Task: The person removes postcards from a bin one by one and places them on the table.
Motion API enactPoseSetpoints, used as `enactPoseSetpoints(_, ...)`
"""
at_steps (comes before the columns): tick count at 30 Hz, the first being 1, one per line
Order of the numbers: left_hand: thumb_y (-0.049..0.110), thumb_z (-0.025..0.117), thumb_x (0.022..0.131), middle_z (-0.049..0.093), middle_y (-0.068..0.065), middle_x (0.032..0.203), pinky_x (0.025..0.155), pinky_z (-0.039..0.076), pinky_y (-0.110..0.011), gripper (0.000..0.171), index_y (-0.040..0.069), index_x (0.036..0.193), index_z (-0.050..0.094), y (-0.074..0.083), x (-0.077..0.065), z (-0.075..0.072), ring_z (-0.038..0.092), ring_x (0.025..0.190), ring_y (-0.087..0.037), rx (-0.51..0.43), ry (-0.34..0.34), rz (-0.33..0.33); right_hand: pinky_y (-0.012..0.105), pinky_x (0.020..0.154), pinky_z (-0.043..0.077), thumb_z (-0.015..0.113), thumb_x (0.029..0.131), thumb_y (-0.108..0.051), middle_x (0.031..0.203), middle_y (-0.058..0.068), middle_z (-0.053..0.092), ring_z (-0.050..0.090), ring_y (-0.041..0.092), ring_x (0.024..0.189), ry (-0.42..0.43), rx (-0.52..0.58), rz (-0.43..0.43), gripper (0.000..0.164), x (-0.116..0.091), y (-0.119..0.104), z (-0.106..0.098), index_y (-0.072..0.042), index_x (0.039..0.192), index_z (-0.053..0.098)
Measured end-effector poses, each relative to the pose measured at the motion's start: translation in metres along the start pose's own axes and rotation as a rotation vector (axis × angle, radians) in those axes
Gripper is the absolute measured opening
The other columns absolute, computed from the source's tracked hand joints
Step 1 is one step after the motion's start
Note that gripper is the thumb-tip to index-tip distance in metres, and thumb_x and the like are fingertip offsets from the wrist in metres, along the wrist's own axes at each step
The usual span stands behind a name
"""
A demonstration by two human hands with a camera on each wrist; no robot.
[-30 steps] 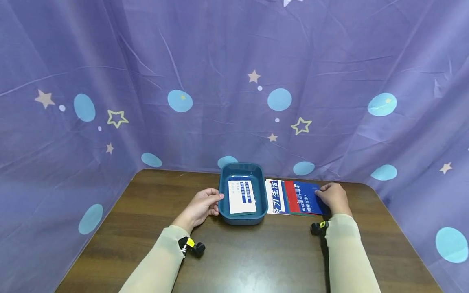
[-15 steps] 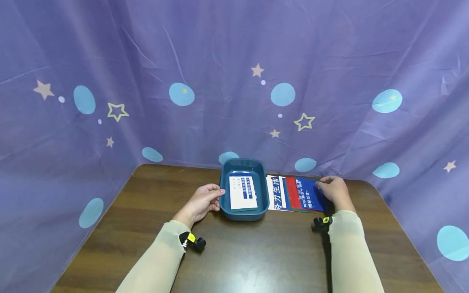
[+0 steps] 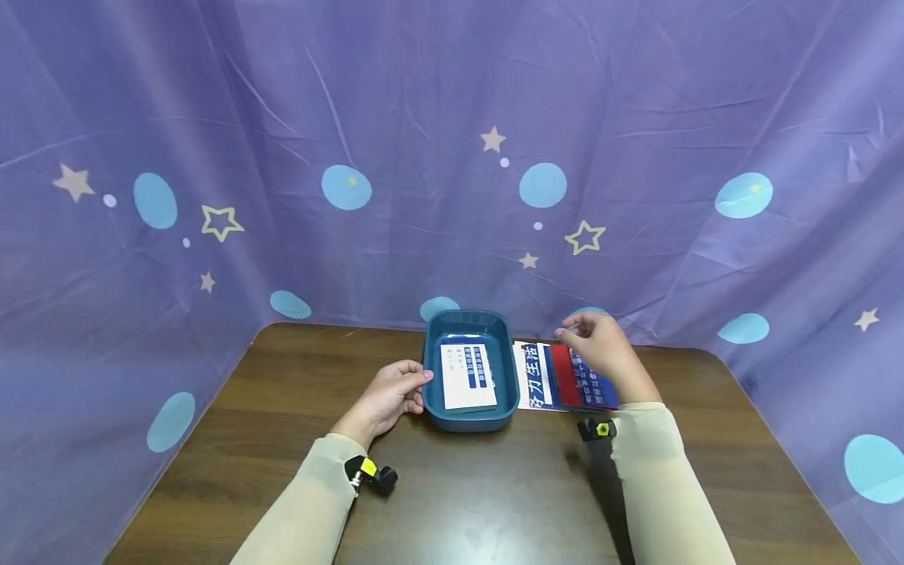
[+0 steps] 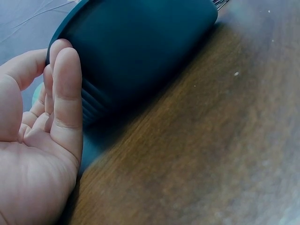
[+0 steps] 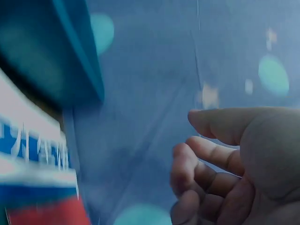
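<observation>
A dark teal plastic bin stands near the back of the table, with white-and-blue printed cards lying inside. My left hand pinches the bin's left rim between thumb and fingers; the left wrist view shows the hand against the bin's side wall. To the bin's right, flat printed cards overlap in a row: a white-and-blue one, a red one and a blue one. My right hand is raised over the row, fingers loosely bent, thumb apart, nothing between them.
The brown wooden tabletop reaches back to a purple curtain with stars and blue dots, which also hangs on both sides. Small black cameras on the wrists hang close over the table.
My right hand has left the right edge of the blue card, rising and moving left over the row. The left hand keeps its hold on the bin's rim.
</observation>
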State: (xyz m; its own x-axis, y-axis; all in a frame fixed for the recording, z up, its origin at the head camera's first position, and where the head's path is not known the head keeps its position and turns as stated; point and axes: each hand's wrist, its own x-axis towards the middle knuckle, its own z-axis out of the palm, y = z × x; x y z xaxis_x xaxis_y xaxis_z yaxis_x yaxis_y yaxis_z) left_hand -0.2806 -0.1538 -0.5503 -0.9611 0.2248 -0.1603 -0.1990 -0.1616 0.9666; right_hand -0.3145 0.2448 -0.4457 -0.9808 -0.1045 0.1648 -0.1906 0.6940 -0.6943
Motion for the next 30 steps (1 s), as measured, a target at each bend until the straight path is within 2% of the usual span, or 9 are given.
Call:
enactPoseSetpoints(3, 0.013, 0.073, 0.110, 0.060, 0.003, 0.073, 0.054, 0.060, -0.020, 0.011, 0.012, 0.104, 0.064, 0.002, -0.001, 0.001, 0.062, 0.057, -0.008, 0.005, 0.001, 0.000, 0.033, 0.077, 0.058, 0.078, 0.108, -0.029, 0.103, 0.013, 0.079, 0.069, 0.021, 0.086, -0.064, 0.017, -0.027, 0.035, -0.005, -0.027, 0.011, -0.001, 0.130, 0.076)
enactPoseSetpoints(9, 0.014, 0.072, 0.111, 0.060, 0.003, 0.073, 0.055, 0.061, -0.020, 0.010, 0.011, 0.105, 0.064, 0.005, 0.000, 0.003, 0.062, 0.057, -0.008, 0.009, -0.006, -0.002, 0.037, 0.081, 0.064, 0.078, 0.109, -0.034, 0.112, 0.014, 0.078, 0.075, 0.025, 0.094, -0.222, -0.005, -0.018, 0.044, -0.009, -0.072, 0.033, -0.005, 0.142, 0.072)
enactPoseSetpoints(13, 0.013, 0.072, 0.110, 0.061, 0.003, 0.073, 0.055, 0.060, -0.020, 0.010, 0.010, 0.106, 0.064, 0.004, 0.000, 0.003, 0.062, 0.057, -0.009, 0.008, 0.004, -0.006, 0.037, 0.077, 0.067, 0.077, 0.110, -0.036, 0.110, 0.016, 0.080, 0.080, 0.028, 0.091, -0.347, -0.060, -0.011, 0.049, 0.005, -0.095, 0.048, -0.005, 0.147, 0.069)
enactPoseSetpoints(17, 0.013, 0.072, 0.111, 0.060, 0.003, 0.073, 0.054, 0.060, -0.020, 0.010, 0.010, 0.106, 0.064, 0.002, 0.000, 0.002, 0.062, 0.057, -0.009, 0.012, 0.005, -0.012, 0.037, 0.075, 0.071, 0.078, 0.109, -0.036, 0.105, 0.020, 0.081, 0.082, 0.032, 0.091, -0.458, -0.114, 0.018, 0.055, 0.028, -0.115, 0.065, -0.002, 0.151, 0.066)
enactPoseSetpoints(21, 0.013, 0.071, 0.111, 0.060, 0.004, 0.073, 0.054, 0.060, -0.020, 0.009, 0.011, 0.105, 0.064, 0.001, 0.000, 0.002, 0.062, 0.058, -0.008, 0.007, -0.002, 0.006, 0.042, 0.080, 0.074, 0.080, 0.108, -0.034, 0.110, 0.020, 0.082, 0.083, 0.034, 0.098, -0.501, -0.188, 0.043, 0.057, 0.050, -0.130, 0.082, 0.002, 0.149, 0.066)
enactPoseSetpoints(25, 0.011, 0.070, 0.111, 0.059, 0.005, 0.074, 0.055, 0.060, -0.019, 0.010, 0.012, 0.103, 0.064, 0.000, 0.001, 0.000, 0.062, 0.058, -0.007, 0.007, -0.011, 0.022, 0.038, 0.078, 0.073, 0.081, 0.107, -0.033, 0.112, 0.019, 0.081, 0.080, 0.027, 0.089, -0.541, -0.282, 0.095, 0.046, 0.066, -0.137, 0.103, 0.003, 0.135, 0.074)
enactPoseSetpoints(27, 0.011, 0.070, 0.111, 0.059, 0.005, 0.074, 0.055, 0.060, -0.020, 0.010, 0.013, 0.103, 0.064, 0.000, 0.001, -0.001, 0.062, 0.057, -0.006, 0.005, -0.014, 0.019, 0.035, 0.073, 0.072, 0.082, 0.107, -0.035, 0.112, 0.018, 0.081, 0.079, 0.023, 0.083, -0.549, -0.344, 0.136, 0.043, 0.071, -0.137, 0.113, 0.001, 0.128, 0.076)
enactPoseSetpoints(30, 0.011, 0.071, 0.111, 0.059, 0.004, 0.074, 0.054, 0.060, -0.020, 0.011, 0.013, 0.102, 0.065, 0.000, 0.001, -0.001, 0.062, 0.057, -0.006, -0.006, -0.018, 0.019, 0.035, 0.072, 0.072, 0.086, 0.103, -0.038, 0.113, 0.017, 0.082, 0.080, 0.024, 0.084, -0.532, -0.416, 0.189, 0.047, 0.075, -0.135, 0.127, 0.000, 0.128, 0.075)
